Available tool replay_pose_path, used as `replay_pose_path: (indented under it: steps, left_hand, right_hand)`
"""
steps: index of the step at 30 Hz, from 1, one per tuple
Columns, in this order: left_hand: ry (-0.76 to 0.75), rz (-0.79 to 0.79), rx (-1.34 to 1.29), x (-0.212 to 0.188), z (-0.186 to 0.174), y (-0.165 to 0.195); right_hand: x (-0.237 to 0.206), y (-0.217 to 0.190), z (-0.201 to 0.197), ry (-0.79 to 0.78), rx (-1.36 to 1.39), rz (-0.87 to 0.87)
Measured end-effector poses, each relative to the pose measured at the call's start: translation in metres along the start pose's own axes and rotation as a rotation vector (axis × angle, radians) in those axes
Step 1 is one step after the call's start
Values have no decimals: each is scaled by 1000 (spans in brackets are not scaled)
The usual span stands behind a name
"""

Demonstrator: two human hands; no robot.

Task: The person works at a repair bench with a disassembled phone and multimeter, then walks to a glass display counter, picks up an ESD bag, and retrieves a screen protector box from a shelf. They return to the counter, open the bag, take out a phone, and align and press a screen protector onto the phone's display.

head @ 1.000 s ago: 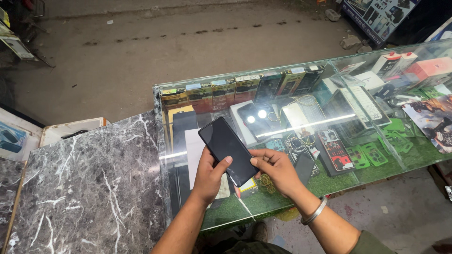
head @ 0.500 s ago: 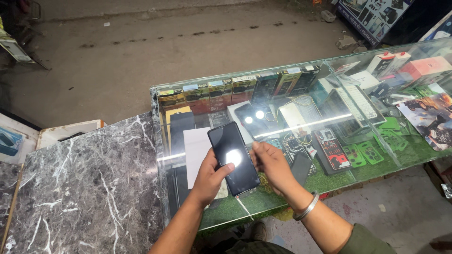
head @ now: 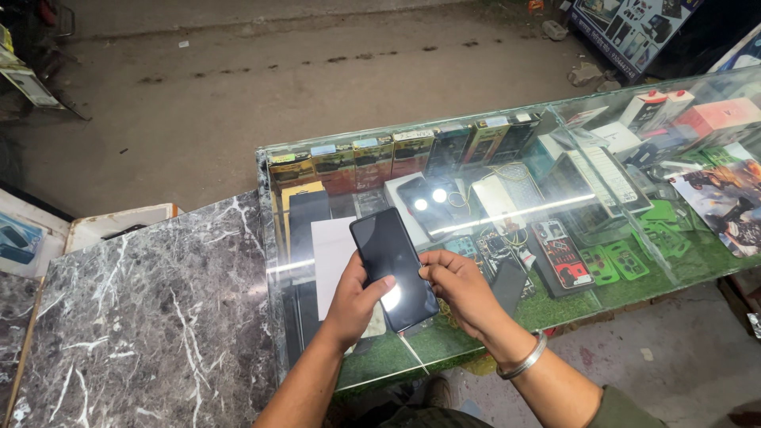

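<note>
A black smartphone [head: 394,268] with a dark screen is held above the near edge of a glass display bench [head: 634,277], tilted so its top leans to the far left, and a bright lamp reflection sits on the lower part of its screen. The left hand [head: 354,303] supports it from the left side and beneath, its grip clamped on the phone with the thumb laid across the lower screen by the glare. The right hand [head: 462,290] meets the phone's right edge, its grip closed on that edge with the fingers curled together; a metal bangle [head: 523,360] circles the wrist behind it. Under the glass, just left of the phone, lies a white sheet of paper [head: 330,261]. Further back, a row of boxed phone accessories [head: 372,158] stands along the far edge of the bench, and to the right lie patterned phone cases [head: 561,254] and green phone cases [head: 614,260] on a green mat. White and red boxes [head: 682,115] are stacked at the far right. To the left, touching the glass bench, sits a dark marble-topped bench [head: 151,309] veined in white. Beyond both stretches a bare concrete floor [head: 238,79].
</note>
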State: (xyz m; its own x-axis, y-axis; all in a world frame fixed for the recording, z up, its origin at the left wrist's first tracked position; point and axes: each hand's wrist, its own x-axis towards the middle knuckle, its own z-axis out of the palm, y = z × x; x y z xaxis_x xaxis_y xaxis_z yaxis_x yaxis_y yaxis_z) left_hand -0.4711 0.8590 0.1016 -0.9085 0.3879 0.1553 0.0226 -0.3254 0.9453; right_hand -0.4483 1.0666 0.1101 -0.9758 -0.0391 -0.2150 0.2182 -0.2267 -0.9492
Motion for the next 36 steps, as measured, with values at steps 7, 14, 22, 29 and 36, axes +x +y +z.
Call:
replay_pose_path:
  steps: [7,14,22,29,36]
  left_hand:
    - [-30,-74,10,0,1,1]
    - [-102,-39,-29,-4,2,5]
    - [-115,-45,-75,-3,4,16]
    - [-62,-111,-31,-2,2,10]
    - [-84,-133,-26,-1,0,7]
  right_hand:
    - [11,8,-3,61,-39,-15]
    - [20,6,0,136,-104,80]
    - [20,-24,4,25,93,-73]
    - [17,-40,12,-183,1,-154]
    - [27,-31,8,-100,26,-168]
